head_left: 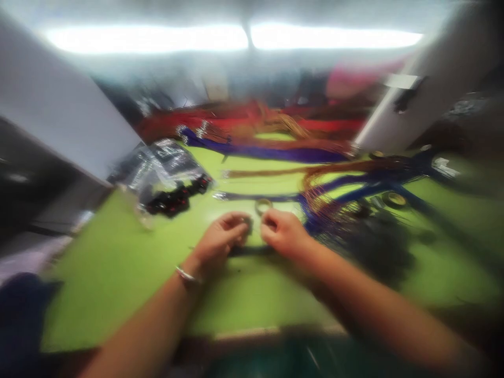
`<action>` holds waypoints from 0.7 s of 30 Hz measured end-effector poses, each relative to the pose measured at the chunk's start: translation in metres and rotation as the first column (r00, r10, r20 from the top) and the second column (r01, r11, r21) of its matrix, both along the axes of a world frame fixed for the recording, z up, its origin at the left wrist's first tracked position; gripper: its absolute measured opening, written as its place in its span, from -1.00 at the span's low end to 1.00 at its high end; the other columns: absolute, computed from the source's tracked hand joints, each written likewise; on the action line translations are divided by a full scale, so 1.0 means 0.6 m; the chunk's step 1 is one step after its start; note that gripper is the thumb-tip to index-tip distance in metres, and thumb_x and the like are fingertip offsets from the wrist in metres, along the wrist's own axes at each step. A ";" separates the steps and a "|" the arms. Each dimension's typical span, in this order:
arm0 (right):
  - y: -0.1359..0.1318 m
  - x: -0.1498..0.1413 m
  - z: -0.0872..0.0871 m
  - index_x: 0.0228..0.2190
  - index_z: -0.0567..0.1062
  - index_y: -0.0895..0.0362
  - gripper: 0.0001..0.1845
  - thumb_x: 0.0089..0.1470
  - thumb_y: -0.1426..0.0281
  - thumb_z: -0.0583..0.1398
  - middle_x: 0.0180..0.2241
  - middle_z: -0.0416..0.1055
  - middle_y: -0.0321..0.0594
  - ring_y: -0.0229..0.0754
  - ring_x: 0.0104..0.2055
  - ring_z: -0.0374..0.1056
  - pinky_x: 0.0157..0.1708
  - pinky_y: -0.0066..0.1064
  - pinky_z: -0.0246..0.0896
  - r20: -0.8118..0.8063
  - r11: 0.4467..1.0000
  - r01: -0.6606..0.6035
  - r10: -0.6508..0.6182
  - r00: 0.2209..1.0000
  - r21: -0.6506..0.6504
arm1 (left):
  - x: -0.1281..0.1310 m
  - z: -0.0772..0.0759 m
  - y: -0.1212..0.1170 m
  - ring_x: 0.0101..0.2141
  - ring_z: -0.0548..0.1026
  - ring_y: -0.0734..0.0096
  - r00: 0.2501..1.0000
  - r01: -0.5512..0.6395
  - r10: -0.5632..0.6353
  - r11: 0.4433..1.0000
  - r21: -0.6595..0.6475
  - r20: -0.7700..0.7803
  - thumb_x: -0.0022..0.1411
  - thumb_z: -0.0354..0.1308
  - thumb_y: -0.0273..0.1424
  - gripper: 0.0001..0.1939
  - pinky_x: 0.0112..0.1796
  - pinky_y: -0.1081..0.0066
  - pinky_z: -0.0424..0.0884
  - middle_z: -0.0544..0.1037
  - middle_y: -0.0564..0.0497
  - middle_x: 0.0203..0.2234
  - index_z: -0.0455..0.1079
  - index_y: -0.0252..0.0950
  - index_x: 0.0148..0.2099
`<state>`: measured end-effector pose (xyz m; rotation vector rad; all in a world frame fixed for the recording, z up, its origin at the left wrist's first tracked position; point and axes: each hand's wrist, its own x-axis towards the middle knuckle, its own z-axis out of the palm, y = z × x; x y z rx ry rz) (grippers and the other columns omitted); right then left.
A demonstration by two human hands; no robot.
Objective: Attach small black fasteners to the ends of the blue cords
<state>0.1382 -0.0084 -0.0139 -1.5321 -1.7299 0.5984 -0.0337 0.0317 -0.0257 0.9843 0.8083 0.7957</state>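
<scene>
My left hand (226, 233), with a bracelet at its wrist, is closed, its thumb and fingers pinched together around a small dark piece (248, 224) too blurred to name. Close to its right, my right hand (285, 231) is closed too, fingers curled in; whatever they hold is hidden. A roll of tape (263, 206) lies just beyond the right hand's fingers. Below both hands a dark strip or cable (252, 251) rests on the green table. Behind them lies a thin blue wire bundle (255, 197) with pale connector ends.
Clear plastic bags (157, 163) and black parts with red bits (177, 199) lie at left on the green table (118, 283). Tangled blue and brown wires (326, 205) and another tape roll (394, 200) sit right. Red and blue wire bundles (271, 149) cross the back between side panels.
</scene>
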 end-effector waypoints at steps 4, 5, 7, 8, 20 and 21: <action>-0.001 -0.001 0.000 -0.60 0.31 0.13 -0.92 -0.12 0.45 0.10 -0.67 0.20 -0.40 -0.37 -0.61 0.04 -0.58 -0.54 -0.08 0.062 1.000 -0.002 0.003 0.998 -0.007 | -0.001 0.000 -0.002 -0.55 0.35 0.54 0.999 0.008 -0.007 0.998 0.055 -0.031 -0.05 0.33 -0.39 -0.68 -0.52 0.50 0.22 0.44 0.04 -0.56 0.44 -0.33 -0.19; -0.002 -0.001 0.000 -0.58 0.32 0.13 -0.92 -0.10 0.45 0.10 -0.66 0.22 -0.39 -0.37 -0.61 0.05 -0.57 -0.53 -0.08 0.098 1.000 -0.007 0.006 0.995 0.006 | 0.000 -0.001 -0.003 -0.56 0.35 0.54 0.999 0.016 -0.012 0.997 0.073 -0.046 -0.05 0.32 -0.38 -0.69 -0.52 0.50 0.23 0.44 0.04 -0.56 0.44 -0.33 -0.19; -0.004 -0.003 -0.001 -0.56 0.33 0.13 -0.92 -0.07 0.44 0.10 -0.62 0.26 -0.36 -0.35 -0.58 0.07 -0.55 -0.51 -0.08 0.186 0.998 -0.021 0.010 0.982 0.053 | 0.001 -0.002 -0.003 -0.59 0.34 0.55 0.997 0.033 -0.025 0.995 0.097 -0.076 -0.04 0.32 -0.37 -0.68 -0.54 0.49 0.22 0.44 0.05 -0.57 0.44 -0.33 -0.19; -0.005 -0.004 -0.002 -0.55 0.33 0.13 -0.92 -0.05 0.44 0.10 -0.59 0.27 -0.34 -0.34 -0.57 0.08 -0.53 -0.50 -0.08 0.229 0.997 -0.029 0.011 0.973 0.078 | 0.002 -0.002 -0.004 -0.60 0.33 0.55 0.996 0.036 -0.028 0.994 0.100 -0.085 -0.04 0.32 -0.37 -0.68 -0.55 0.49 0.22 0.43 0.05 -0.58 0.44 -0.33 -0.19; -0.005 -0.013 -0.020 -0.55 0.32 0.13 -0.90 -0.03 0.47 0.08 -0.60 0.26 -0.34 -0.33 -0.57 0.07 -0.53 -0.50 -0.06 0.163 0.999 -0.009 0.002 0.987 0.038 | 0.004 -0.016 -0.004 -0.55 0.32 0.58 0.993 0.076 -0.069 0.994 0.076 -0.094 0.01 0.29 -0.34 -0.69 -0.51 0.49 0.25 0.45 0.01 -0.49 0.44 -0.33 -0.17; -0.005 -0.012 -0.021 -0.55 0.33 0.13 -0.90 -0.03 0.47 0.08 -0.60 0.27 -0.34 -0.33 -0.56 0.08 -0.52 -0.51 -0.06 0.140 0.999 -0.013 0.009 0.990 0.032 | 0.005 -0.014 -0.005 -0.55 0.32 0.58 0.994 0.065 -0.058 0.995 0.073 -0.091 0.00 0.29 -0.34 -0.69 -0.51 0.50 0.24 0.44 0.01 -0.49 0.44 -0.34 -0.18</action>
